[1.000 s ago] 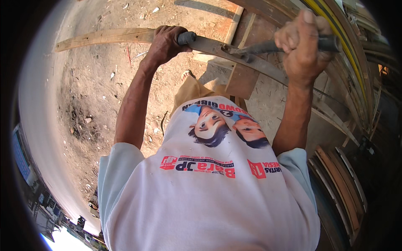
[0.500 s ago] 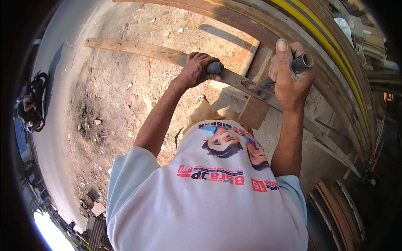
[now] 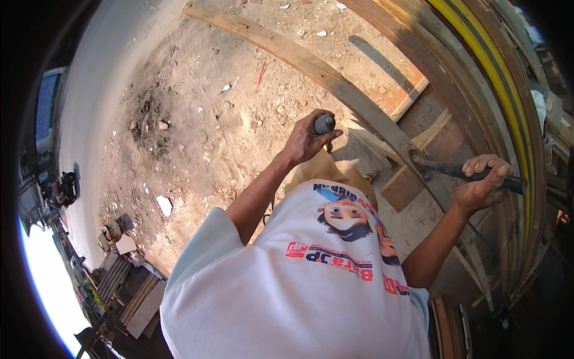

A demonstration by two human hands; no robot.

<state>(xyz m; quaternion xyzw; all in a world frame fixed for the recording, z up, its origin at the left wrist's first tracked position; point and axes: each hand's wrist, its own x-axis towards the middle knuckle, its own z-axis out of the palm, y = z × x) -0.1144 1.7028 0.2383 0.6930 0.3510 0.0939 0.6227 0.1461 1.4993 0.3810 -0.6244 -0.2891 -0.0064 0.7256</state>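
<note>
Holds the dark cylinder (image 3: 324, 124) clamped in the left hand (image 3: 307, 139), now drawn away from the wooden plank (image 3: 311, 66) beyond that hand; probably leaves the plank without left-hand steadying. Keeps the black-handled tool (image 3: 445, 170) clamped in the right hand (image 3: 480, 186), with its head apparently touching the plank left of that hand. Compared with the earlier frame, shows the tool handle tipped lower, lengthwise rather than end-on.

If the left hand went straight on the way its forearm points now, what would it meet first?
Likely the long wooden beam, which crosses that line beyond the left hand and the grey cylindrical grip it holds. Depth is unclear from one view, so it might pass above.
</note>
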